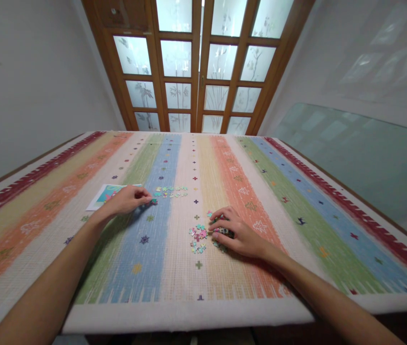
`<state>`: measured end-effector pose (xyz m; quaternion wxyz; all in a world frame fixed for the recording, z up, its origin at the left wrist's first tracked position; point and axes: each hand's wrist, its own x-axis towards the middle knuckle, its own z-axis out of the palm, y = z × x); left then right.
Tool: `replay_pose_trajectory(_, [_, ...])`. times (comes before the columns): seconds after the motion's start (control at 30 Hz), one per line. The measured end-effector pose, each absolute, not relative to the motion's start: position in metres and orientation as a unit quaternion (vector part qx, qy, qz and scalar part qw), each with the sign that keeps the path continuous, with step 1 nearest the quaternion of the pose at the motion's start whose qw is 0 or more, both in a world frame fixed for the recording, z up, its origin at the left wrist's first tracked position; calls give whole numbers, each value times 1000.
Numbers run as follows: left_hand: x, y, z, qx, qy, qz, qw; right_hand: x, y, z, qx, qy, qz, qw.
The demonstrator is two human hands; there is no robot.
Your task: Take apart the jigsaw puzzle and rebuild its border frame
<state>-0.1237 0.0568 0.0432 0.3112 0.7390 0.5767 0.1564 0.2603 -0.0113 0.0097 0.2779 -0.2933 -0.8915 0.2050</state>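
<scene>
In the head view, the left hand [131,199] pinches a piece [154,201] just beside two rows [171,192] on the counter [184,165]. A picture [103,195] lies near it. The right hand [232,231], fingers loosely bent and apart, covers part of the pile [198,234].

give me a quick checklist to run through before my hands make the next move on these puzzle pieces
1. Left hand at a single piece: ok, fingertips are right at it.
2. Firm grip on that piece: cannot tell, too small.
3. Right hand at the loose pieces: ok.
4. All loose pieces in sight: not ok, the right hand covers some.
5. Picture sheet fully visible: not ok, the left hand and wrist hide part.
6. Rows of pieces clear of the right hand: ok.
</scene>
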Motion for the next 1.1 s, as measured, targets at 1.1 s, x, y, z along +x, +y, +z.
replay_pose_trajectory(1.1, [-25,7,20,847,406,249,237,261,-11,11,-295,-917,127,235])
